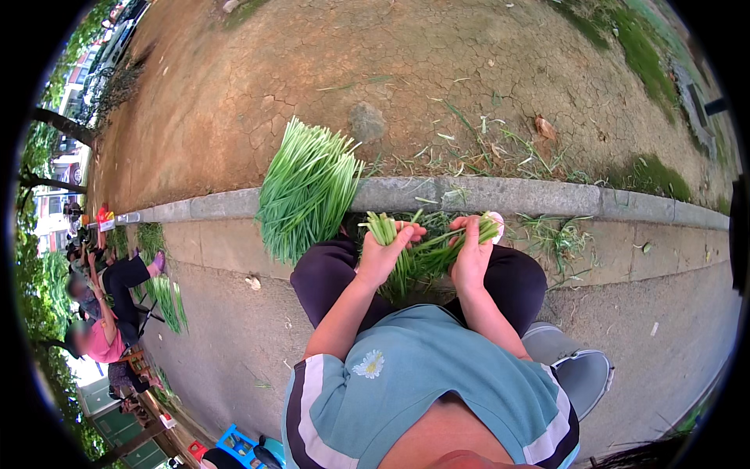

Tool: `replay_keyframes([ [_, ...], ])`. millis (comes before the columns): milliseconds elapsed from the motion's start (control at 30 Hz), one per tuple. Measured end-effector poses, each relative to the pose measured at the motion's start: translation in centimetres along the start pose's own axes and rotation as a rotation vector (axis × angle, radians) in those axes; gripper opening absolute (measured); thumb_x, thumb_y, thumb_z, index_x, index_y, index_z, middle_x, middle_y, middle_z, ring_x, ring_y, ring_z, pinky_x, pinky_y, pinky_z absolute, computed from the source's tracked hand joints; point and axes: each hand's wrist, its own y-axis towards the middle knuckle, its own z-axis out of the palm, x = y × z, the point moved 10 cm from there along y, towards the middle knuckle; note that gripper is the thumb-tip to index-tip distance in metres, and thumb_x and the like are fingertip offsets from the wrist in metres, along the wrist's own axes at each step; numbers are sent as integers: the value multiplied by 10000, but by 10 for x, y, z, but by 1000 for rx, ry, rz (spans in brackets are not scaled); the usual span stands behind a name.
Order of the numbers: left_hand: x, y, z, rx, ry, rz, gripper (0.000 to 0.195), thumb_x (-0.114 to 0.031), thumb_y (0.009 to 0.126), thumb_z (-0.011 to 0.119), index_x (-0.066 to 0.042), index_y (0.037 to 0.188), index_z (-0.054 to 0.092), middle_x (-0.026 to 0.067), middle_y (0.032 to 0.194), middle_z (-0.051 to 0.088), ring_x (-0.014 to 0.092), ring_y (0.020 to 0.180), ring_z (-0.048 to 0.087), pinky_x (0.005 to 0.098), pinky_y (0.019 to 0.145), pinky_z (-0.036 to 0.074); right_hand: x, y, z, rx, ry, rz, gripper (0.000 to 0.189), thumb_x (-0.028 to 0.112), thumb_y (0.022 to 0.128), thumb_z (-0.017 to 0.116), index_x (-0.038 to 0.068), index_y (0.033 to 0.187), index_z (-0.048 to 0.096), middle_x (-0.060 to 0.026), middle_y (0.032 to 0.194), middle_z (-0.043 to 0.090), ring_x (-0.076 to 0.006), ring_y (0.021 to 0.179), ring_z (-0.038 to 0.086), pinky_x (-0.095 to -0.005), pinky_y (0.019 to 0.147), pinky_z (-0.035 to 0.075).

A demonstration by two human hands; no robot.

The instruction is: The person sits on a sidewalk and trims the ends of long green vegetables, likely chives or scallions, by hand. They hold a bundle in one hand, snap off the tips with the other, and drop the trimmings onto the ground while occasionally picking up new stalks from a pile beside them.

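My left hand [379, 257] is closed around a small bunch of green stalks [382, 228], cut ends up, that look like garlic chives. A single stalk sticks out near its fingertips. In my right hand [472, 253] is another bunch of stalks [489, 227], its green length slanting down to the left between my knees. Both hands are raised above my lap, a short gap apart. Left of them, a large heap of the same stalks [310, 193] leans across the kerb, pale ends away from me. Loose greens below the hands are partly hidden.
A stone kerb [515, 195] runs across in front, with cracked soil and a stone [367, 122] beyond. Leaf scraps [556, 240] litter the pavement at right. A grey bucket [577, 369] lies behind my right side. At left, people [108, 340] sit near more stalks [167, 302].
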Motion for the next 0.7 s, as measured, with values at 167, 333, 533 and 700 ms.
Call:
replay_keyframes([
  [167, -5, 3, -18, -65, 14, 45, 217, -161, 830, 525, 34, 921, 554, 88, 777, 608, 95, 643, 535, 206, 583, 422, -2, 1, -6, -43, 278, 54, 166, 215, 882, 427, 58, 829, 436, -16, 633, 447, -95, 549, 447, -229, 473, 388],
  [333, -11, -5, 8, 91, 155, 41, 175, -134, 822, 531, 32, 831, 582, 50, 679, 591, 68, 559, 504, 189, 512, 405, -10, -8, 18, 191, -26, 156, 117, 117, 819, 528, 11, 869, 518, 7, 602, 454, -65, 471, 434, -204, 428, 368],
  [533, 2, -8, 24, 203, 181, -18, 154, -134, 814, 540, 0, 746, 578, 33, 644, 574, 72, 546, 501, 198, 509, 403, -13, -20, 38, 351, -48, 278, 140, 98, 791, 564, -17, 872, 565, -16, 653, 551, -51, 512, 477, -171, 451, 374],
  [700, 1, -6, 23, 183, 185, -13, 157, -134, 817, 536, 8, 757, 571, 35, 646, 572, 79, 556, 513, 203, 518, 410, -13, -19, 37, 374, -138, 254, 172, 118, 800, 558, -20, 901, 568, -22, 663, 568, -47, 524, 492, -165, 442, 363],
])
